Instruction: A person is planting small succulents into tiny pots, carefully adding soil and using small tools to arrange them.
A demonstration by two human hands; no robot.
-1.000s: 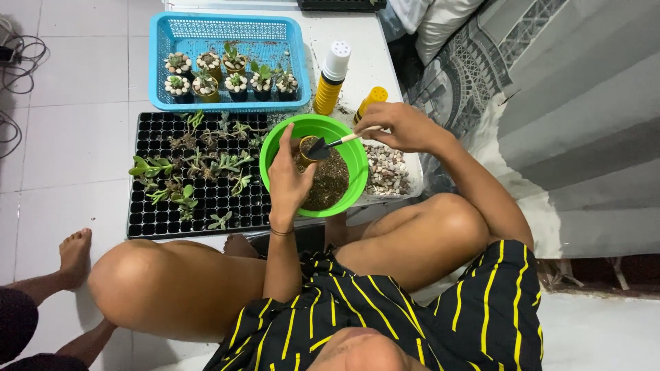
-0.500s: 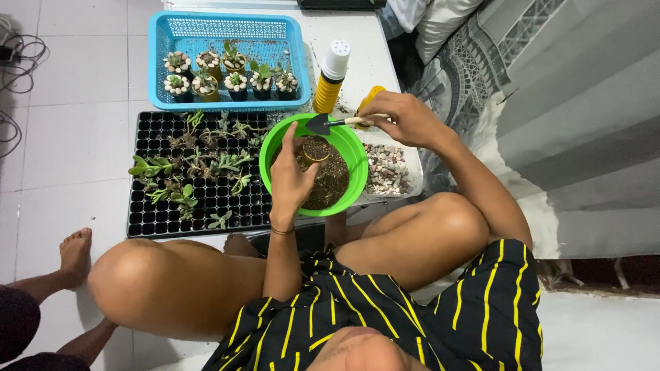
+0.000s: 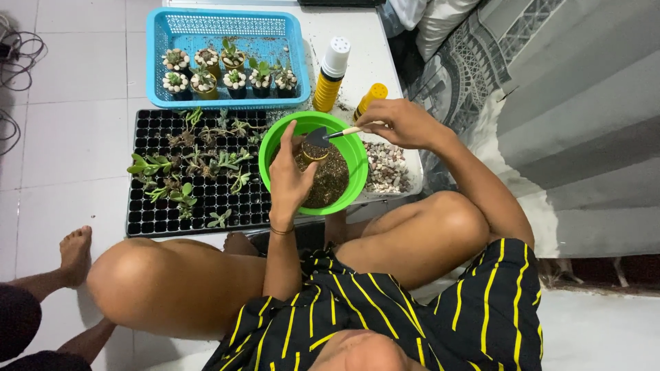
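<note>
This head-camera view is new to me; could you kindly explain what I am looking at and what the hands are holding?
The camera sits on a person's head and looks down, so you see their own legs, striped shirt and two bare hands; there is no machine. They sit on a tiled floor. The left hand holds a small pot over a green bowl of soil. The right hand holds a little trowel above that pot. Around the bowl lie a black seedling tray with small succulents, a blue basket of potted plants, two yellow bottles, and a white tray of pebbles. The bare foot at the left belongs to another person.
</note>
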